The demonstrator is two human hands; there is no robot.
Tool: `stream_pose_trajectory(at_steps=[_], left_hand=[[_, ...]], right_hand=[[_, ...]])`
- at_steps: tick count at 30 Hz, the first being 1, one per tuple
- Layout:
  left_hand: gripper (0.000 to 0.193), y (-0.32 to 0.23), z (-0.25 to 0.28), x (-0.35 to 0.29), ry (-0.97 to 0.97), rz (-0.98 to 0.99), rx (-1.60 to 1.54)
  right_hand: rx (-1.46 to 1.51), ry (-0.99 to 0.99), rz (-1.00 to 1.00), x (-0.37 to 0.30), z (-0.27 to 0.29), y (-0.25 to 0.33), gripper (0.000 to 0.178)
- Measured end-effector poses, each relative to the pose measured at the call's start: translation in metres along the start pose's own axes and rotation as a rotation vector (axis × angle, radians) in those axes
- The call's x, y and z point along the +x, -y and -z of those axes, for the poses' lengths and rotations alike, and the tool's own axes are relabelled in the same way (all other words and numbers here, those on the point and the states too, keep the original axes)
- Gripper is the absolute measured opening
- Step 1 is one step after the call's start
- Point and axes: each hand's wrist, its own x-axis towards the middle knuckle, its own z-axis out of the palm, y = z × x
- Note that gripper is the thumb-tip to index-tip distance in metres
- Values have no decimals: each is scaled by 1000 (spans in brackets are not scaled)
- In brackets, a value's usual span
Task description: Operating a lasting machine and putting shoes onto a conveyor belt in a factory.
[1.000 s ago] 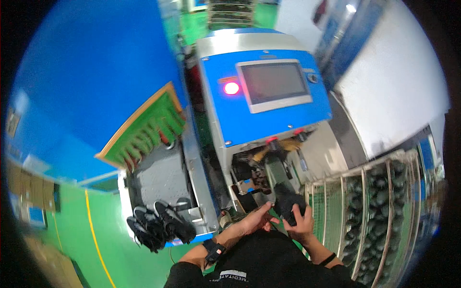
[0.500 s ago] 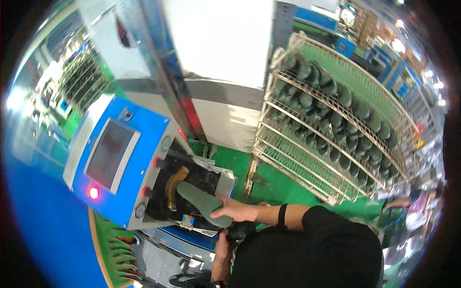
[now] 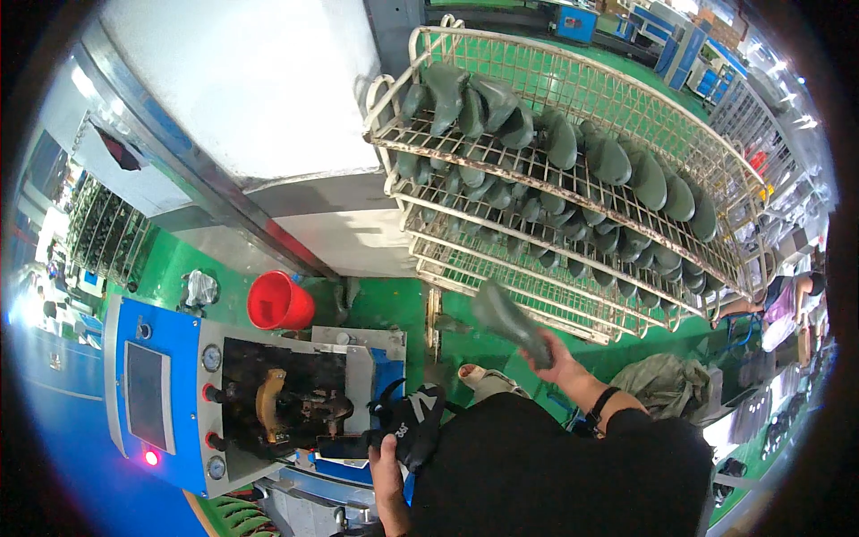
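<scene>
My right hand [image 3: 555, 360] grips a dark green shoe last [image 3: 503, 318] by one end, in front of the wire rack. The last is tilted, and its far end is slightly blurred. Lower down, my left hand [image 3: 386, 470] is closed on a black shoe [image 3: 420, 428] with light markings; part of its grip is hidden. That shoe is beside the front of a blue and grey machine [image 3: 183, 353]. Inside the machine's dark opening, a curved brass-coloured piece [image 3: 269, 405] stands with nothing on it that I can make out.
A whitish wire rack [image 3: 573, 183] holds several rows of green lasts. A red bucket [image 3: 280, 302] stands behind the machine, near a white panel [image 3: 277, 80]. Crumpled grey-green cloth [image 3: 660, 385] lies at the right. Farther right, another person [image 3: 792, 295] is seated.
My right hand has carried the last away from the machine, up and right toward the rack. My left hand has shifted slightly left and down; the black shoe shows more. The view has turned right.
</scene>
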Motion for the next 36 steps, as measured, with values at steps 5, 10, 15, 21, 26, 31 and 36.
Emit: stream_pose_trajectory(at_steps=[5, 10, 15, 21, 26, 31, 36], left_hand=[[48, -42, -69, -4, 217, -119, 218], [40, -54, -91, -9, 227, -63, 228], [38, -29, -46, -13, 157, -44, -65], [64, 47, 99, -72, -20, -51, -349], [45, 128, 183, -136, -353, -263, -770], [30, 203, 247, -157, -657, -399, -91], [33, 260, 265, -119, -1049, -132, 585]], right_hand=[[603, 402, 175, 42, 69, 81, 43], [535, 357, 316, 86, 24, 170, 52], [570, -37, 502, 131, 10, 186, 36], [-74, -285, 349, 178, 37, 94, 36], [-612, -138, -133, 215, -42, -17, 37], [-1462, 198, -171, 185, -145, -159, 30], [-1789, 477, -120, 133, -204, -271, 22]])
